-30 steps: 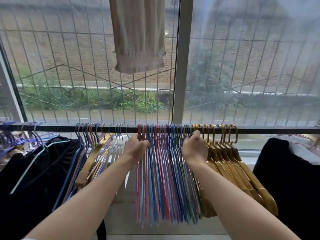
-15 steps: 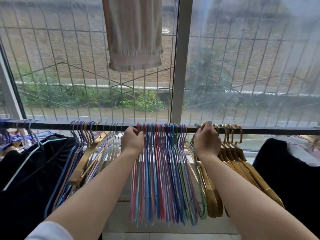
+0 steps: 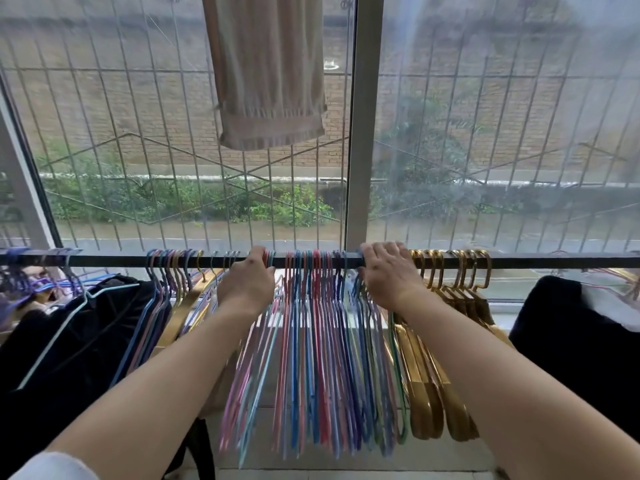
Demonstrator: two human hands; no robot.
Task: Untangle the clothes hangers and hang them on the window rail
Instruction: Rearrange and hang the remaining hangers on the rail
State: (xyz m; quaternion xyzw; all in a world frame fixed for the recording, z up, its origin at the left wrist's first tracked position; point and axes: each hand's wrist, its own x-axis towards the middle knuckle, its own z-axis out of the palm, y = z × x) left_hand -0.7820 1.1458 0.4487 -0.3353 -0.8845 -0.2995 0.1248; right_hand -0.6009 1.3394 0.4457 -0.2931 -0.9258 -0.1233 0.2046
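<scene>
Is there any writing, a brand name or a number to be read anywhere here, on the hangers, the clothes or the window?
None: no word, number, brand or sign can be read in this view.
Colored hangers and gold hangers: no visible print.
Beige cloth above and black garment at left: no label shows.
Rail, window frame and brick wall outside: no lettering.
</scene>
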